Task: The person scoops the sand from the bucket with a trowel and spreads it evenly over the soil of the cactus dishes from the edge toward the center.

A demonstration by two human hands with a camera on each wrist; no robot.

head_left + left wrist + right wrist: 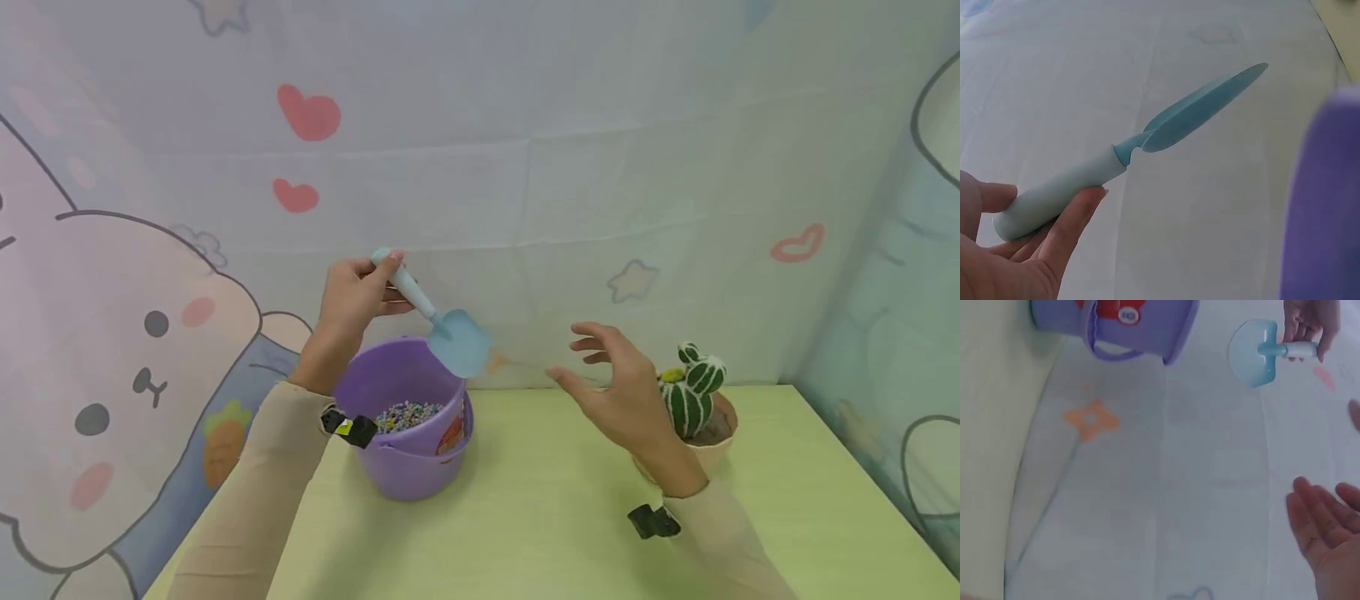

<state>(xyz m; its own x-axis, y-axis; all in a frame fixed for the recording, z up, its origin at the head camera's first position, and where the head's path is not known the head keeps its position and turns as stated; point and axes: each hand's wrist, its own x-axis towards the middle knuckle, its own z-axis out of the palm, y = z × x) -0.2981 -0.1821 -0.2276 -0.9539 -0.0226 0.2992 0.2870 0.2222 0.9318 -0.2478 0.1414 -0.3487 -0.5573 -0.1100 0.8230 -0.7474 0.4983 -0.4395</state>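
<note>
My left hand [358,293] pinches the pale handle of a light blue hand trowel [460,342] between thumb and fingers. The trowel's blade slants down to the right, over the right rim of a purple bucket [411,477]. Inside the bucket lie small multicoloured beads [407,416]. In the left wrist view the trowel [1197,109] shows edge-on, its blade bare as far as that side shows. My right hand [618,392] hovers over the table with fingers spread and nothing in them. Behind it stands a potted cactus [688,407], partly hidden by the wrist.
The yellow-green table [540,517] carries the bucket at left and the cactus in its peach pot [712,457] at right. A printed cloth [525,167] with hearts, stars and a rabbit hangs behind. The bucket's handle [468,429] hangs down on its right side.
</note>
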